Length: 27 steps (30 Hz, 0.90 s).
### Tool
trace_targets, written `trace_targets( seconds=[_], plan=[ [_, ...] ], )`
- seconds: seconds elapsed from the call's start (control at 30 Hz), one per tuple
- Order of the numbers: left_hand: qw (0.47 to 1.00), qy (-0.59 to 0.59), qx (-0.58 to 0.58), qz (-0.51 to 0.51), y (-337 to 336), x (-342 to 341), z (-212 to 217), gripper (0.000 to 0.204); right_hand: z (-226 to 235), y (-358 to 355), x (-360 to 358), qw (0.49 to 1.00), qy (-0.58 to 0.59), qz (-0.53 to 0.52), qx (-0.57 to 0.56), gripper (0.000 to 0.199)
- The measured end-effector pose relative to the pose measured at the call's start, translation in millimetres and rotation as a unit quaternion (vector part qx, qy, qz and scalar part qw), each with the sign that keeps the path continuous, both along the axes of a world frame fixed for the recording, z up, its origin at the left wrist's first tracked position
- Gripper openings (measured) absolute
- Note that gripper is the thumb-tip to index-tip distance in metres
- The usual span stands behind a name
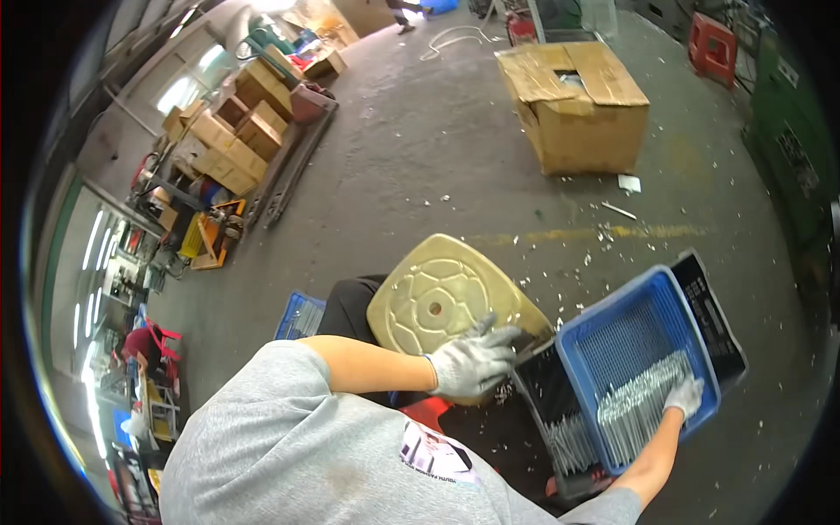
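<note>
My left hand [475, 360], in a pale work glove, is above the right edge of a yellow plastic stool [429, 284] with a raised ball pattern. Its fingers are spread and nothing shows in them. To the right, my gloved right hand [685, 398] reaches into a blue plastic basket [604, 337], against the right end of a row of thin silver metal rods [639, 407]. What its fingers do there is too small to make out. Under the basket is a black crate [542, 385], with more metal rods [570, 442] in its near corner.
A large cardboard box [586, 131] stands on the floor ahead. Small pale scraps and a thin stick [619, 211] lie nearby. Green machinery [792, 149] and a red stool [712, 50] are at right. Stacked cartons [229, 149] and an orange pallet jack [219, 234] stand at left.
</note>
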<state>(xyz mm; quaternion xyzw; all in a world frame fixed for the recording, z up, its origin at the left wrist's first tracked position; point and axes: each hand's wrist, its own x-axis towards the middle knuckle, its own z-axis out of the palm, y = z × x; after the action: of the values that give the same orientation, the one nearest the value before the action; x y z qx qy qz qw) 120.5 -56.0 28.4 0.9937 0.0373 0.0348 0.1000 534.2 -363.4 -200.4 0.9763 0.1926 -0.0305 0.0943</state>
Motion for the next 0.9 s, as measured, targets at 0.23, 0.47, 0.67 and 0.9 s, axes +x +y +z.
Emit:
trace_targets(
  seconds=[0.23,0.47,0.67,0.9],
  plan=[
    [1.000,-0.006,-0.002,-0.013,-1,-3,0,0.017,53,18,-9,0.991,0.090,-0.095,0.037,0.049],
    [0.999,-0.011,-0.012,-0.034,-1,6,-3,0.014,10,-6,36,0.979,0.184,0.029,0.084,0.023],
    [0.997,-0.074,-0.004,-0.031,2,-4,0,0.011,348,180,-183,0.854,0.277,0.402,0.181,0.016],
    [0.966,-0.201,-0.161,0.030,-5,-29,-2,0.014,477,200,-319,0.804,0.229,0.546,0.063,0.017]
  ],
)
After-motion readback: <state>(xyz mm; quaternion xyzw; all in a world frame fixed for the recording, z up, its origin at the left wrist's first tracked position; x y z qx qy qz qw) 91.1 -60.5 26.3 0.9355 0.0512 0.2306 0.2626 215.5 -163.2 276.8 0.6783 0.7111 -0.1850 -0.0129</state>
